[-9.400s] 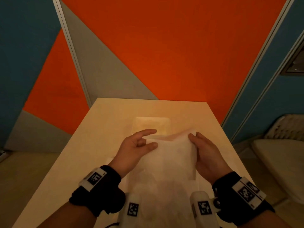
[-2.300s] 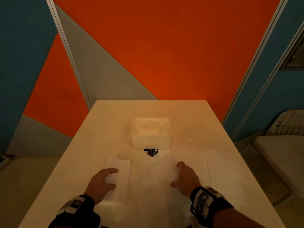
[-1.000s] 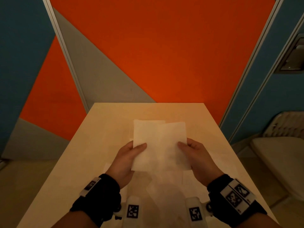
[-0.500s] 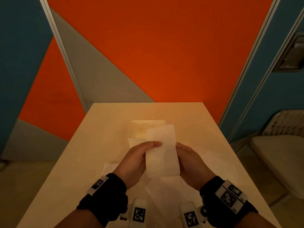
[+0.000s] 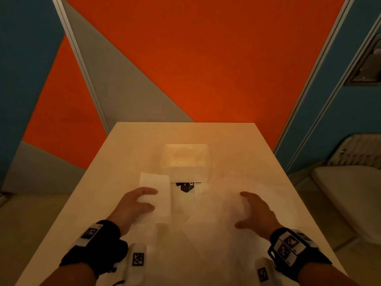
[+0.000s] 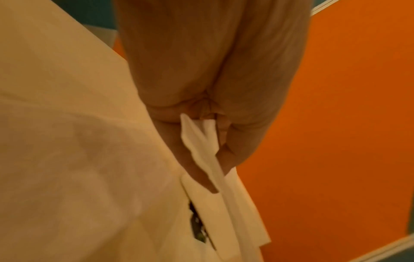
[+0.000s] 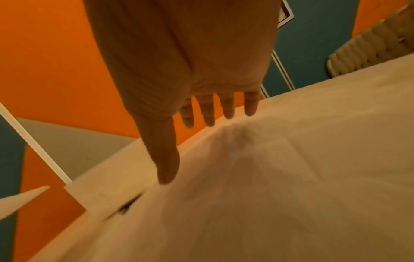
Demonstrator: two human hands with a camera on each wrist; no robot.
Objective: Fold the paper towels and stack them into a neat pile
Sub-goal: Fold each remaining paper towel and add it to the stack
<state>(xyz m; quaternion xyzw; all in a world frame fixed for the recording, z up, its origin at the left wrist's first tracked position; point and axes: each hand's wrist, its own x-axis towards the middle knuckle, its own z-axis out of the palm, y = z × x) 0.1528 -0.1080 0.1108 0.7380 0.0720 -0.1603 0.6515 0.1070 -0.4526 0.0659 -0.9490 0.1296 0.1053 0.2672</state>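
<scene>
This looks like a recording booth or studio corner: a plain pale table (image 5: 127,153) stands against orange, grey and teal wall panels (image 5: 206,58), with a padded chair (image 5: 348,195) at 3 o'clock.

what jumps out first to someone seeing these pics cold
The bright orange wall fills the background behind a pale table. Near the table's middle, the left hand pinches a folded paper towel, while the open right hand hovers over loose unfolded towels. A white box sits just beyond.
</scene>
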